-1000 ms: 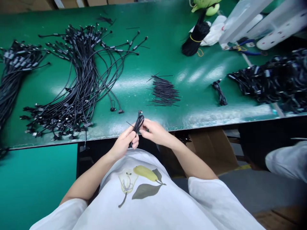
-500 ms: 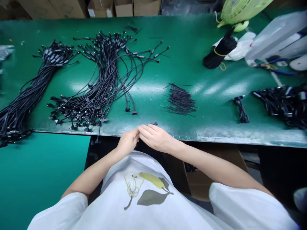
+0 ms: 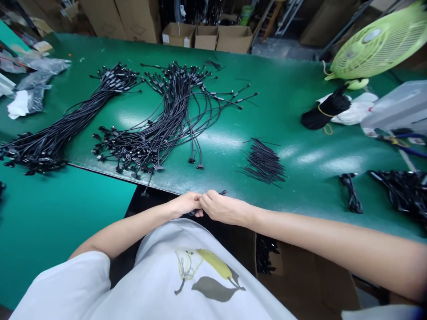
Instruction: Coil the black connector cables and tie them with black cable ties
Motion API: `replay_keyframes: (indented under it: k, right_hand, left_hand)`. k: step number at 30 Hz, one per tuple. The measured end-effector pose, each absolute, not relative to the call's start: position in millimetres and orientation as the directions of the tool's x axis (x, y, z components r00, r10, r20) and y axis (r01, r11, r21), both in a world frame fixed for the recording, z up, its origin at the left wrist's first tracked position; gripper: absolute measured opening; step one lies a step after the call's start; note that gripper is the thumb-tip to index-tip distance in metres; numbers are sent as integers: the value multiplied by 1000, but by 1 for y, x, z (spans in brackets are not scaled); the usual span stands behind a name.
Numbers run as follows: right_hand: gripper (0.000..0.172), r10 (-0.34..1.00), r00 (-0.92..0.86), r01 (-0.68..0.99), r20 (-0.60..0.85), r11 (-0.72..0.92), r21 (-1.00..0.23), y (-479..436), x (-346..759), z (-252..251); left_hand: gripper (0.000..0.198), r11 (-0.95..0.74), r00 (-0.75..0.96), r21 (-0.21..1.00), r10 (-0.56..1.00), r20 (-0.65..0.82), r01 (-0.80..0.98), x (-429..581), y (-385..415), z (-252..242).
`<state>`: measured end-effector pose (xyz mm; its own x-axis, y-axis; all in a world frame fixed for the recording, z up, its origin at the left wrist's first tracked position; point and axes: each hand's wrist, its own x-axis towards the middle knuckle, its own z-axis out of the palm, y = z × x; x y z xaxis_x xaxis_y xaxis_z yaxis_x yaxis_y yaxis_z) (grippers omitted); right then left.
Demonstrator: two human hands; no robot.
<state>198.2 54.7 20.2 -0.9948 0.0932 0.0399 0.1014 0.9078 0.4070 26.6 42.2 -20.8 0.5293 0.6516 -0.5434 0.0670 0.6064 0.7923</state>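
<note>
At the table's front edge my left hand (image 3: 187, 204) and my right hand (image 3: 224, 207) meet, fingers closed around a small folded black cable (image 3: 192, 213). Only bits of that cable show, below the left fingers and beyond the right hand; the rest is hidden. Ahead and to the right lies a pile of short black ties (image 3: 265, 162). A large spread of black cables (image 3: 170, 111) with plugs at both ends covers the table to the left. Farther left is a second long bunch of cables (image 3: 83, 109).
On the right are one folded cable bundle (image 3: 351, 193) and a heap of bundles (image 3: 405, 193). Behind them stand a black roll with a yellow band (image 3: 325, 111) and a green fan (image 3: 380, 40). Plastic bags (image 3: 40, 84) lie far left. An open carton (image 3: 300, 271) sits below the table.
The view has turned and tilted up, so table things appear lower and farther right. My hands stay together at the edge, with fingers shifted and more of the cable showing.
</note>
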Motion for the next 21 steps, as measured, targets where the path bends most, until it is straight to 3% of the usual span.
replay_keyframes:
  k: [4, 8, 11, 14, 17, 19, 21]
  right_hand:
    - [23, 434, -901, 427, 15, 879, 211, 67, 189, 13]
    - [25, 783, -611, 776, 115, 622, -108, 77, 174, 11]
    - [29, 892, -398, 746, 217, 452, -490, 78, 170, 8]
    - [29, 928, -322, 590, 190, 353, -726, 82, 180, 8]
    - [31, 936, -248, 632, 250, 353, -690, 82, 189, 15]
    - [29, 897, -285, 677, 337, 437, -592, 76, 188, 19]
    - [27, 826, -433, 663, 360, 563, -494, 66, 182, 21]
  left_hand:
    - [8, 545, 459, 837, 755, -468, -42, 32, 52, -11]
    - [19, 504, 291, 808, 857, -425, -305, 35, 69, -3]
    - [42, 346, 157, 877, 938, -310, -332, 31, 72, 5]
    - [49, 32, 150, 998, 988, -24, -49, 21, 66, 13]
    - [51, -30, 328, 989, 945, -20, 146, 17, 62, 12]
    - [57, 120, 351, 987, 924, -150, 105, 17, 64, 9]
    - [68, 309, 329, 950, 902, -279, -39, 18, 69, 7]
